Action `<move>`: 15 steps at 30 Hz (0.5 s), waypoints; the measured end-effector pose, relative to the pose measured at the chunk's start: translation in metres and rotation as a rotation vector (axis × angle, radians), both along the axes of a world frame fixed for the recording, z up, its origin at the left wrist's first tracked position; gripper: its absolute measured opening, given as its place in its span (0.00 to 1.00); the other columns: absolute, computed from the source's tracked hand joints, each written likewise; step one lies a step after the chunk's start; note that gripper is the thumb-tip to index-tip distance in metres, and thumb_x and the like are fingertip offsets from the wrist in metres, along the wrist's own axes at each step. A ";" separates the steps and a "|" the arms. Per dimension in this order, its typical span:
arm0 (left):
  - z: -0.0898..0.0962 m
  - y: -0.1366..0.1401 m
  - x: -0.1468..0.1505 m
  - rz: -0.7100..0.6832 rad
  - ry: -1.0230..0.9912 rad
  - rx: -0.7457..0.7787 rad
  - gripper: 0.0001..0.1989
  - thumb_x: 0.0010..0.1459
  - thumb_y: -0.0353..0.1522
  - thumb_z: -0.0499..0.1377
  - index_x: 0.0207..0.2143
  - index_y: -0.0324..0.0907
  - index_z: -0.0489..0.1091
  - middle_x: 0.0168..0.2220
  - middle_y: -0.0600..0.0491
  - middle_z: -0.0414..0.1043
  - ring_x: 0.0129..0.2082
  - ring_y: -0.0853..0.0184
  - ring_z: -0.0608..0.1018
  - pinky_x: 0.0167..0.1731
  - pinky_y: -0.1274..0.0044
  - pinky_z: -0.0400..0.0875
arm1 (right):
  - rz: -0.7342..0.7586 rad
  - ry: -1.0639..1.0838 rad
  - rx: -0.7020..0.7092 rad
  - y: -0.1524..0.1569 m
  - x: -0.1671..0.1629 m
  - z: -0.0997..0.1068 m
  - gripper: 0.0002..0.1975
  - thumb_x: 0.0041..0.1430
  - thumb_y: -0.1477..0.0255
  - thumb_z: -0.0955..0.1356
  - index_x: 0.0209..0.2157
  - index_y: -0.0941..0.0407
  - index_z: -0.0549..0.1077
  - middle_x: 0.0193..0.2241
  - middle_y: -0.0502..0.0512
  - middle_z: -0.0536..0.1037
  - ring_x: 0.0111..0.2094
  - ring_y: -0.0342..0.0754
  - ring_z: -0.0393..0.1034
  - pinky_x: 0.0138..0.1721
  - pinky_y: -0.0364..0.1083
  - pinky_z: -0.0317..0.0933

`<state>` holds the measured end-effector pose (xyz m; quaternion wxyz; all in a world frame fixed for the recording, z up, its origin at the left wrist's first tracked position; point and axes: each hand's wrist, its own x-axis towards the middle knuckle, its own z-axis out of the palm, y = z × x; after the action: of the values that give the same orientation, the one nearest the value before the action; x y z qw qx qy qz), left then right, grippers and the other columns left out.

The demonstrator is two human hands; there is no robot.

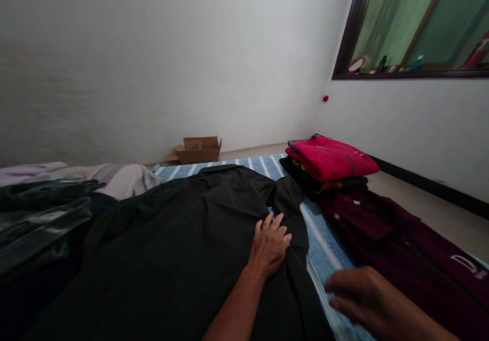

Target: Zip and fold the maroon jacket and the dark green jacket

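A dark garment (pixel 183 239) lies spread across the blue striped cover (pixel 321 239), filling the centre foreground, with its collar end toward the far edge. Its right-hand sleeve (pixel 296 219) lies alongside the body, and creases run across the upper part. The left hand (pixel 270 244) rests palm down on the garment beside this sleeve, fingers moderately spread. The right hand (pixel 359 292) is held over the cover, between the garment and a maroon garment (pixel 382 239); it is blurred, its fingers loosely curved with a narrow gap showing.

The maroon garment bears white lettering and lies next to a stack topped by a folded pink garment (pixel 332 158). To the left, dark green clothing (pixel 46 224) lies heaped near a pale garment (pixel 126 178). Beyond the cover, an open cardboard box (pixel 198 152) stands near the white wall (pixel 183 66). A dark-framed window (pixel 420 30) is set at upper right, with small items along its sill.
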<state>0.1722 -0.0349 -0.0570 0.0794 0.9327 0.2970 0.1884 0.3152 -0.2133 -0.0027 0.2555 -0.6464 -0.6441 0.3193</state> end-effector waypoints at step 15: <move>-0.002 -0.002 0.001 0.021 0.052 -0.045 0.16 0.62 0.38 0.46 0.48 0.43 0.65 0.57 0.50 0.61 0.60 0.57 0.55 0.57 0.57 0.48 | -0.293 -0.657 0.079 0.158 0.013 -0.047 0.11 0.56 0.76 0.62 0.29 0.54 0.75 0.34 0.57 0.75 0.36 0.47 0.70 0.31 0.42 0.53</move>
<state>0.1732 -0.0367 -0.0592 0.0905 0.9321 0.3129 0.1585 0.3279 -0.0554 -0.0499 0.1028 -0.7897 -0.6042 0.0293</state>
